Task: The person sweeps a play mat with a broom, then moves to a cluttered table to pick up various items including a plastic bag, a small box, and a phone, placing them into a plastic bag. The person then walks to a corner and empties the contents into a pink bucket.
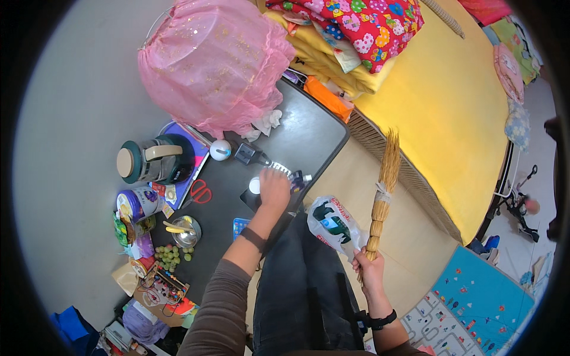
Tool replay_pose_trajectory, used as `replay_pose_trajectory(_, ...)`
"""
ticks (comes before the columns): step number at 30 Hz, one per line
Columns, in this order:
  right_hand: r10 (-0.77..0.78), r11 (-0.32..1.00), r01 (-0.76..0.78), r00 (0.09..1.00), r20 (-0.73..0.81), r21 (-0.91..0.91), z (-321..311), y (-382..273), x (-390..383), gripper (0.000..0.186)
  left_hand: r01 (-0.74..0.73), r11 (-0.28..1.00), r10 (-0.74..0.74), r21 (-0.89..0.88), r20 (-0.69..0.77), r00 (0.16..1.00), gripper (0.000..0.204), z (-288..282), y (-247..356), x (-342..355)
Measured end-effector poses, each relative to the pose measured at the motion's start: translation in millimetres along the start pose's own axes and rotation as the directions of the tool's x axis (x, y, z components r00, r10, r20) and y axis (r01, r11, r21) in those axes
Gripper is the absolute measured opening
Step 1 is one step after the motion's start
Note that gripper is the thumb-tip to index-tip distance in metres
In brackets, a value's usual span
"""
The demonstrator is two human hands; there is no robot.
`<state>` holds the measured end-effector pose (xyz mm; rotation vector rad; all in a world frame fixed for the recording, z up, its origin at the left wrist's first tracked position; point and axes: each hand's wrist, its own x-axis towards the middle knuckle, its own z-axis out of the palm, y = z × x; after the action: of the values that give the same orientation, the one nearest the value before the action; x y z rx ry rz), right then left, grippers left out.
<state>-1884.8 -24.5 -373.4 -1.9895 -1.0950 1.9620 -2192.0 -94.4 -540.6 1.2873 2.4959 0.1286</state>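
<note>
A broad bed under a smooth yellow sheet [427, 124] flanks a black, round-cornered table [312, 121]. At the table's far end stands a domed pink gauze cover with gold flecks [217, 65]. A golden straw hand broom, bound in segments [380, 207], points away from the body beside the bed; the right hand [371, 270] is closed around its narrow end, presumably to keep the bristles clear. A printed white plastic bag [332, 222] has its gathered neck at the same hand, an arrangement that frees the other. The left hand [276, 188] reaches over the table, between a black block-shaped adapter [246, 153] and a small dark bottle [297, 177]; its fingertips are hidden, so whether they grip anything cannot be told.
</note>
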Motion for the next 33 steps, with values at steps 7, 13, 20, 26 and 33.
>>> replay_pose_trajectory(7, 0.002, 0.999, -0.002, 1.0, 0.004, -0.04, 2.7, -2.0, 4.4, 0.019, 0.209, 0.975, -0.216, -0.076, -0.099, 0.971, 0.058, -16.1, -14.3, -10.6)
replay_pose_trajectory(13, -0.017, 0.998, 0.02, 0.998, 0.053, -0.065, 7.5, -1.0, 6.7, 0.019, 0.395, 0.828, -0.385, -0.398, 0.108, 0.917, 0.054, -30.2, -54.1, -37.3)
replay_pose_trajectory(20, -0.015, 0.992, 0.025, 0.996, 0.085, -0.121, 10.7, -2.2, 7.6, 0.018, 0.543, 0.715, -0.639, -0.44, -0.098, 0.763, 0.052, -46.5, -132.0, -81.2)
replay_pose_trajectory(26, -0.005, 0.99, 0.016, 0.997, 0.08, -0.138, 12.4, -5.0, 12.9, 0.018, 0.453, 0.788, -0.596, -0.416, -0.334, 0.73, 0.058, -43.5, -203.1, -67.3)
replay_pose_trajectory(33, -0.006, 0.991, 0.02, 0.994, 0.108, -0.129, 12.5, -9.0, 11.6, 0.018, 0.503, 0.772, -0.628, -0.389, -0.347, 0.696, 0.073, -61.1, -189.1, -54.8)
